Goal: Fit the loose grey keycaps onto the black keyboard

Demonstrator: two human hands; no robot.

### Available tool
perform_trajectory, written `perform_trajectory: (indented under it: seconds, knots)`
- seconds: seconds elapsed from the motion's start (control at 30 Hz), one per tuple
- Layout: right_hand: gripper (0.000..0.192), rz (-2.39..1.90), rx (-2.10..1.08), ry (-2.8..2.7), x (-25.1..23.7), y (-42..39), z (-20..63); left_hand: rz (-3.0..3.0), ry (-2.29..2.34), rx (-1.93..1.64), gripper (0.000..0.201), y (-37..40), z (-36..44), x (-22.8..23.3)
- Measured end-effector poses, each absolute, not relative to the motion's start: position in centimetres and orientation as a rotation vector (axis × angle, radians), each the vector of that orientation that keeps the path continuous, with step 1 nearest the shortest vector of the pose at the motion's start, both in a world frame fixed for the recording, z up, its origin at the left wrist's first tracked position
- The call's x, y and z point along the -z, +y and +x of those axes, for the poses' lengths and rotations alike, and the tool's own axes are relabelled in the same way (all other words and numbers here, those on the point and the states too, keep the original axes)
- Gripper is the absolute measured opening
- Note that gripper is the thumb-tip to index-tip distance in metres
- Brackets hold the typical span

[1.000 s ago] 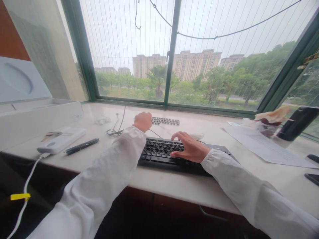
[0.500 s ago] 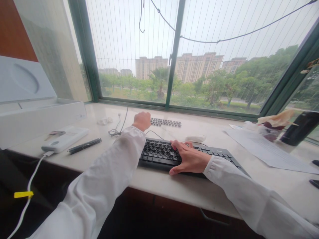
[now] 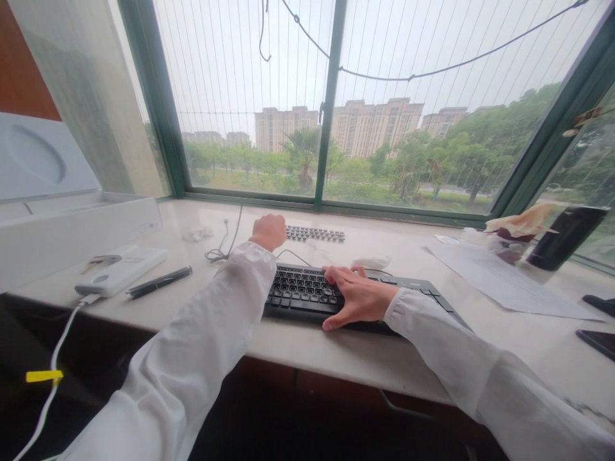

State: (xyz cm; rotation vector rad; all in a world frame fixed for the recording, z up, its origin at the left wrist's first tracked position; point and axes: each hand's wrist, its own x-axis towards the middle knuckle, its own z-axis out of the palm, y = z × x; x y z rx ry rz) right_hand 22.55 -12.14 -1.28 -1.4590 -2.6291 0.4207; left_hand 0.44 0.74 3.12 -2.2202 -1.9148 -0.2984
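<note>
A black keyboard (image 3: 302, 289) lies near the table's front edge, many of its key positions showing bare sockets without caps. Loose keycaps (image 3: 319, 234) are laid out in rows behind it. At the left end of those rows is my left hand (image 3: 269, 232), its fingers curled closed and hidden behind the back of the hand; what it holds, if anything, I cannot make out. My right hand (image 3: 358, 294) rests across the keyboard's middle, thumb stretched toward the front edge and fingers apart, bent over the keys.
Behind the keyboard sits a white mouse (image 3: 372, 262). On the left are a pen (image 3: 159, 282), a white power bank (image 3: 122, 270) with keys on it, a coiled cable (image 3: 217, 255) and a white box (image 3: 79, 224). Paper (image 3: 504, 282) and a black bottle (image 3: 567, 238) stand right.
The camera view has shifted slightly, so everything sits a little further left. Both hands keep almost the same places over the keycaps and keyboard.
</note>
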Motion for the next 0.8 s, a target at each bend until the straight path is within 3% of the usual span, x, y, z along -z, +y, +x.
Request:
perform_trajectory:
  seconds: [0.47, 0.53, 0.7, 0.8]
  knots:
    - [0.077, -1.420, -0.341, -2.612, 1.5, -12.1, 23.3, -2.300, -1.884, 0.239, 0.029, 1.4, 0.4, -2.2]
    - [0.068, -1.407, -0.238, -2.554, 1.7, -11.6, 23.9, -2.296, -1.885, 0.243, 0.029, 1.4, 0.5, -2.2]
    - [0.027, -1.584, 0.322, -2.209, 1.6, -9.0, 27.1, -2.292, -1.870, 0.242, 0.027, 1.4, 0.6, -1.9]
    - [0.027, -1.739, 0.462, -2.117, 1.4, -7.7, 29.8, -2.303, -1.856, 0.231, 0.024, 1.5, 0.6, -1.6]
